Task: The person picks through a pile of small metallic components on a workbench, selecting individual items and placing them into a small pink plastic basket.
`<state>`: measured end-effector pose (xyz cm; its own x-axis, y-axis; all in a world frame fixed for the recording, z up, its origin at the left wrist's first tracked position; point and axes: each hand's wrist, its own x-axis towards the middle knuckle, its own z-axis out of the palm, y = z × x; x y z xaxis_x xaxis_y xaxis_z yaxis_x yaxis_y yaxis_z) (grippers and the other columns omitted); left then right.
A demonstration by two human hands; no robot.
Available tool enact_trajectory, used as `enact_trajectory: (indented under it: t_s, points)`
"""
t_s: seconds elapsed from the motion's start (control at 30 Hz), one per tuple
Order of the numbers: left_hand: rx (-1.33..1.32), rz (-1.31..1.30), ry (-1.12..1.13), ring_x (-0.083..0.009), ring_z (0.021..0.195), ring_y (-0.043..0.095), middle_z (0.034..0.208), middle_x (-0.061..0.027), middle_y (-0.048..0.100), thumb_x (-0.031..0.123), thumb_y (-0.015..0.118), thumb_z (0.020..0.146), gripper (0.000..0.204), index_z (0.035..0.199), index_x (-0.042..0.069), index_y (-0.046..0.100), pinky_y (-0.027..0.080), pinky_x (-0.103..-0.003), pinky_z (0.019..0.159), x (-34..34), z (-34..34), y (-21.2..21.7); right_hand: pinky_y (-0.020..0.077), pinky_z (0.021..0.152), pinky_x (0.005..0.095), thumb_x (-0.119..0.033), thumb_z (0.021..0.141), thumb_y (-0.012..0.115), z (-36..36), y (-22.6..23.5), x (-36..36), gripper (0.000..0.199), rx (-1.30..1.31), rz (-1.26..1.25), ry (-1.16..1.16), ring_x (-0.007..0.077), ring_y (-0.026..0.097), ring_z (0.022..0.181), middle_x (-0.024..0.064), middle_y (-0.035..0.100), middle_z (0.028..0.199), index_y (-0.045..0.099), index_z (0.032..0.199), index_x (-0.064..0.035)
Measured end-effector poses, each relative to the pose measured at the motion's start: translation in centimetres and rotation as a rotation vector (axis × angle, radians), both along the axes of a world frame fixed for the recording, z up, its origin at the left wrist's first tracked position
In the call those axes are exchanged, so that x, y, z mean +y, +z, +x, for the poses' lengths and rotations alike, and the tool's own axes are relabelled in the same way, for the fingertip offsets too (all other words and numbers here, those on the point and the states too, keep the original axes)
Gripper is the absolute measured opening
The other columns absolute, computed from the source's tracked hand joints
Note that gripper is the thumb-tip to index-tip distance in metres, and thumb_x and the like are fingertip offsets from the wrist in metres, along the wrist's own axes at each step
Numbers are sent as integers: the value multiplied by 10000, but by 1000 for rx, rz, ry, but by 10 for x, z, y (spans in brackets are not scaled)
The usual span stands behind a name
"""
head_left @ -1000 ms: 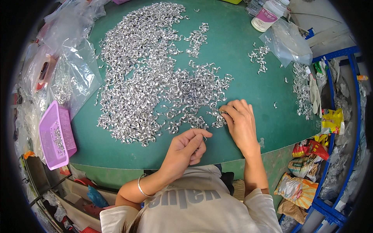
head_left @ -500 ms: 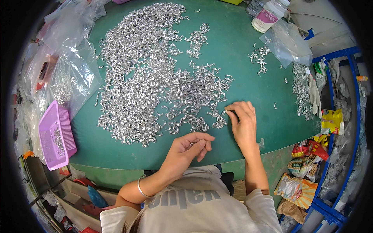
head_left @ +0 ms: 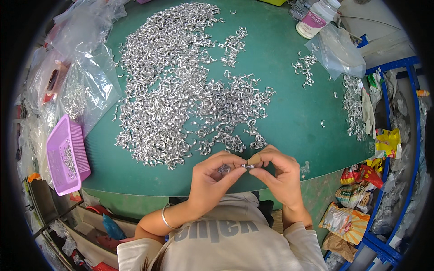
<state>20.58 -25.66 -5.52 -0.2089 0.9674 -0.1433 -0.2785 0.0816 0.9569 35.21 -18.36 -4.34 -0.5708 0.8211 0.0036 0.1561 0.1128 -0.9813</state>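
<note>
Left hand (head_left: 203, 183): thumb and forefinger pinched narrow at the tips on a small bright metal piece (head_left: 247, 166); more silvery bits (head_left: 224, 169) show inside the finger curl, seemingly cupped there.
Right hand (head_left: 284, 177): thumb and forefinger closed on the same spot from the other side; whether both hands share one piece or each pinches its own is too small to tell.
Slip at the fingertips: the piece looks slick and tiny, so an uneven pinch could let it spring away.
Spill from the left curl: opening those fingers too far could drop the silvery bits.
Metal piece: between the two sets of fingertips, in front of the shirt (head_left: 235, 230), by the near edge of the worktop (head_left: 280, 108).
Stragglers (head_left: 257, 141): curved pieces just beyond the right fingers.
Main heap (head_left: 153, 99): similar pieces spread beyond the hands, mostly to the left.
Far right: a loose cluster (head_left: 305, 68), then a longer pile (head_left: 352, 108) beside a pale glove (head_left: 367, 110).
Far left: purple basket (head_left: 81, 149) with some silvery pieces inside.
</note>
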Motion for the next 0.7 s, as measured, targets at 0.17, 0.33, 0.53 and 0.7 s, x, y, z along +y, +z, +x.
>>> enact_trajectory:
  t_s: [0.17, 0.33, 0.53, 0.7]
  points:
    - [-318, -176, -40, -27, 681, 488, 820, -16, 574, -1, 583, 799, 137, 934, -20, 598, 372, -147, 554, -4, -4, 1, 383, 578, 250, 51, 650, 676, -1, -3, -8, 195, 95, -25, -52, 135, 484, 652, 48, 593, 745, 623, 831, 0]
    - [-400, -180, -59, -27, 698, 499, 820, -23, 585, 6, 570, 811, 146, 952, -22, 591, 386, -146, 566, -6, -5, 2, 384, 606, 242, 74, 659, 667, -2, -4, -14, 189, 187, -132, -100, 123, 475, 680, 56, 596, 774, 619, 833, 19]
    - [-420, -156, -67, -17, 650, 469, 794, -21, 580, 28, 559, 824, 146, 960, -19, 587, 358, -143, 527, -5, -2, 8, 396, 617, 251, 80, 644, 678, -4, -2, -17, 189, 235, -94, -123, 137, 491, 690, 66, 606, 777, 613, 813, 26]
    - [-578, -232, -125, -6, 556, 370, 778, -27, 572, 60, 542, 843, 159, 976, -21, 576, 266, -153, 454, -6, -4, 7, 405, 605, 272, 83, 603, 699, -6, 0, -18, 210, 220, 42, -165, 167, 520, 680, 71, 617, 745, 609, 783, 23]
